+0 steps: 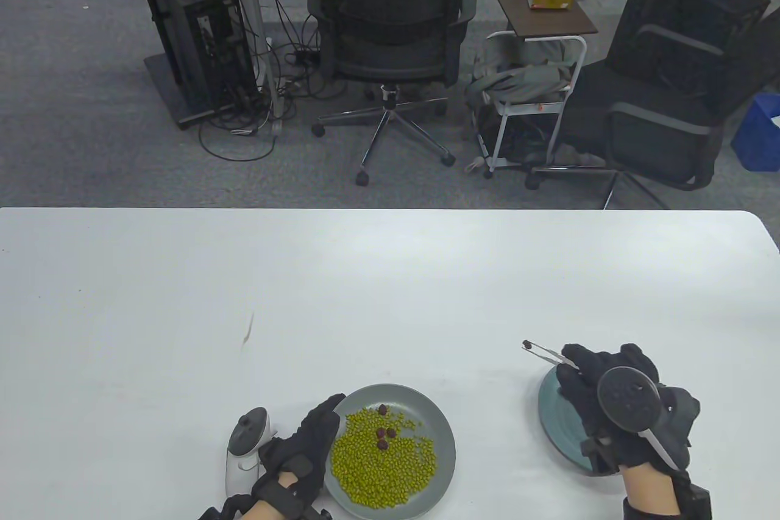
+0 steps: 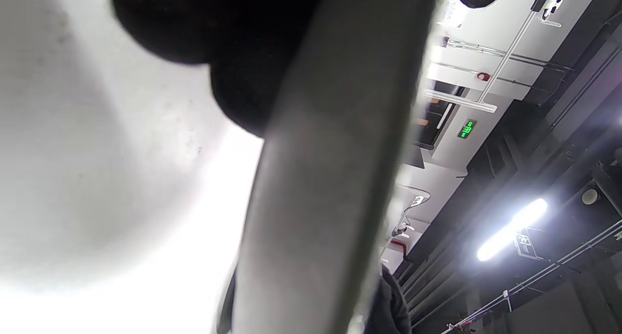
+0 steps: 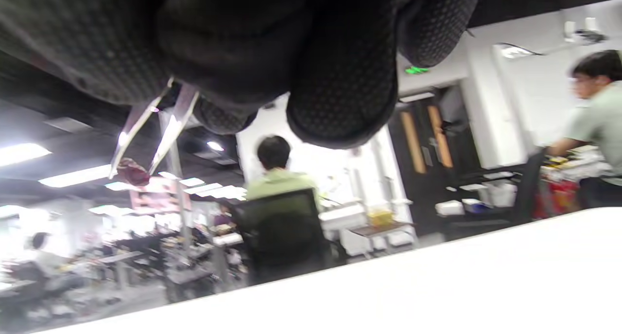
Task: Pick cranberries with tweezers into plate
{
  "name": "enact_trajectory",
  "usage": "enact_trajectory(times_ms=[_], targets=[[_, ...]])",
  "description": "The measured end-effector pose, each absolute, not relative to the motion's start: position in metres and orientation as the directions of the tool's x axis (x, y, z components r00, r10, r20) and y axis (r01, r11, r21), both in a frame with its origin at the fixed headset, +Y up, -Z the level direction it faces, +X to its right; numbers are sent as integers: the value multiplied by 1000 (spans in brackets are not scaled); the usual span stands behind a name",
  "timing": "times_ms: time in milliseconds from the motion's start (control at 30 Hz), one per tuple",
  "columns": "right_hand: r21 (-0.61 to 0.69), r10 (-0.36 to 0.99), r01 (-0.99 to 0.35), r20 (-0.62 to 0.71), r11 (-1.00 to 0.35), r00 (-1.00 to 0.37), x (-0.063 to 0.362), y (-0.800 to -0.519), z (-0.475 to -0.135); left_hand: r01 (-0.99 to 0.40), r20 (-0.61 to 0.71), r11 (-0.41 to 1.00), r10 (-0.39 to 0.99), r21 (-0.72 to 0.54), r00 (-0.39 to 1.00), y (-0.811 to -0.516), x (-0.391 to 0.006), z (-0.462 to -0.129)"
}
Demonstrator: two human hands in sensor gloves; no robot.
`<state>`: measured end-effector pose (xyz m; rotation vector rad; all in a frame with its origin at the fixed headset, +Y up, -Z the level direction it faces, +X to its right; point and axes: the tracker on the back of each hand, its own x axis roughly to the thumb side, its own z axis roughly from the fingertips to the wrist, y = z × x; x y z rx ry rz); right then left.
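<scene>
a: your right hand (image 1: 615, 404) pinches the tweezers (image 1: 551, 354) closed on one cranberry (image 1: 528, 345), tips just past the far-left rim of the teal plate (image 1: 551, 419).

b: bring those tips back over the teal plate before you ease the squeeze, and go low so the berry doesn't bounce out.

a: your left hand (image 1: 304, 453) rests flat, fingers extended against the left rim of the grey plate (image 1: 442, 431), gripping nothing. that plate sits well left of the teal plate.

b: it's full of green beans (image 1: 381, 465), with a few cranberries left on top (image 1: 382, 430). the teal plate's contents are hidden under your hand.
</scene>
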<state>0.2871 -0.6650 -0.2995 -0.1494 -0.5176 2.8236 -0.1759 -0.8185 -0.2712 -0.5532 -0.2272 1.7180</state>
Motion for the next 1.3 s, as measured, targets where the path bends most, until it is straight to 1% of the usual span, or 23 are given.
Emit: enact_trajectory(times_ms=[67,200,233,333,400,600,767,1100,1200,1233,1300], targets=[[-331,283,-229,-126,-915,-951,300,-671,-304,-867,-236,-224,963,-444,-128,-819,-176,-272],[-216,249,-186,-317,-958,-915,328,-687,-313,-864,-236,-232,962,-448,-136,-818,-176,-271],[-225,266,-197,-343,-954,-901,335,-691,-314,-864,-232,-232,963,-448,-138,-818,-176,-272],[-175,315,-266,-407,-948,-857,353,-696,-314,-868,-217,-216,968,-447,-129,-817,-177,-272],[-105,272,-252,-451,-962,-850,360,-704,-317,-870,-214,-215,968,-444,-130,-817,-179,-273],[32,190,-234,-485,-972,-854,363,-727,-329,-870,-217,-217,967,-442,-132,-816,-179,-272],[77,176,-247,-507,-966,-844,365,-732,-331,-875,-197,-192,974,-445,-114,-815,-179,-273],[68,167,-231,-504,-971,-848,363,-731,-331,-872,-202,-194,973,-450,-113,-815,-178,-272],[2,221,-253,-478,-967,-850,359,-726,-331,-873,-199,-191,974,-449,-111,-815,-178,-272],[-44,243,-252,-466,-967,-851,355,-723,-330,-873,-199,-191,974,-449,-111,-815,-178,-272],[-109,235,-209,-426,-972,-874,346,-716,-330,-872,-202,-193,973,-450,-111,-815,-178,-272]])
